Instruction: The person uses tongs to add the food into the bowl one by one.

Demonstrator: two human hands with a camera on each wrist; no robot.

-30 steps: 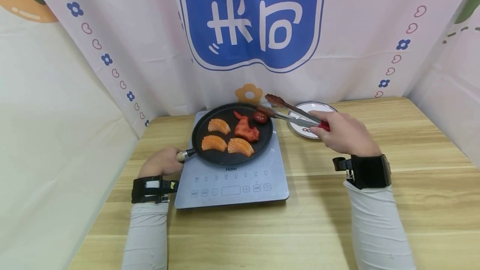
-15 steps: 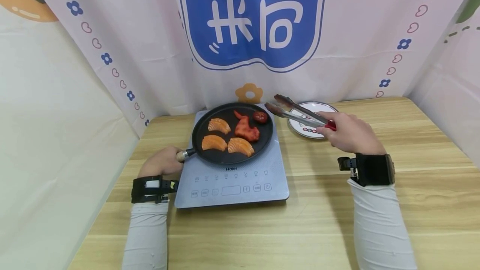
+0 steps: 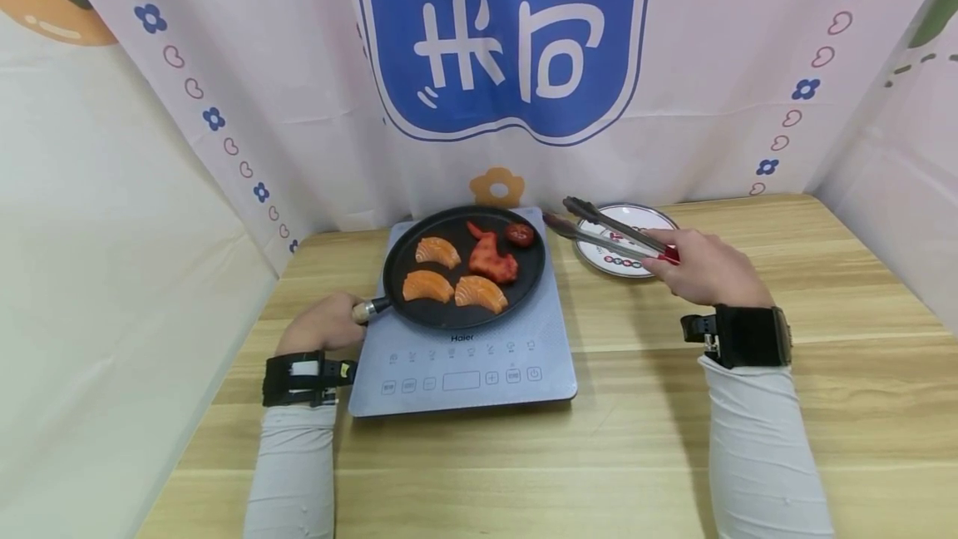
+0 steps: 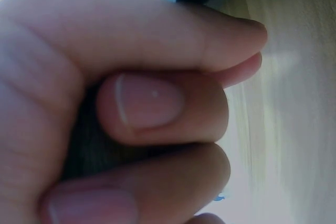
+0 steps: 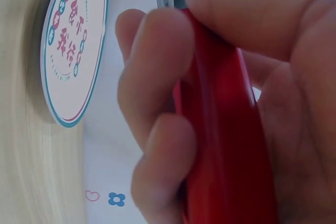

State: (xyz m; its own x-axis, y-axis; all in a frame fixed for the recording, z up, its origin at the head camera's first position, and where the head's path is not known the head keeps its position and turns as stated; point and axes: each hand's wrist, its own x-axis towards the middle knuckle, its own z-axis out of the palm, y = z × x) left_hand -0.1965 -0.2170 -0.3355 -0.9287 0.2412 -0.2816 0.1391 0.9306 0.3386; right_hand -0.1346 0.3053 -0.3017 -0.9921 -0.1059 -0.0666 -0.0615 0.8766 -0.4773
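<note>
My left hand (image 3: 323,324) grips the wooden-ended handle (image 3: 368,311) of a black frying pan (image 3: 456,313). In the left wrist view its fingers (image 4: 163,103) are curled tight. Three orange salmon slices (image 3: 428,285), a red chicken wing (image 3: 490,258) and a dark red tomato slice (image 3: 520,234) lie in the pan. My right hand (image 3: 711,269) holds metal tongs (image 3: 617,231) by their red handle (image 5: 226,129), fingers curled round it. The tongs' dark tips are parted with nothing between them, right of the pan and over a white plate (image 3: 609,263).
Under the pan is a flat grey induction cooker (image 3: 464,364) with printed buttons. The wooden table (image 3: 636,456) runs back to a white printed cloth (image 3: 314,131) with a blue emblem. More pale cloth hangs at both sides.
My right hand has drawn the tongs rightward, away from the tomato slice and the pan's rim toward the plate. My left hand and the pan have stayed put.
</note>
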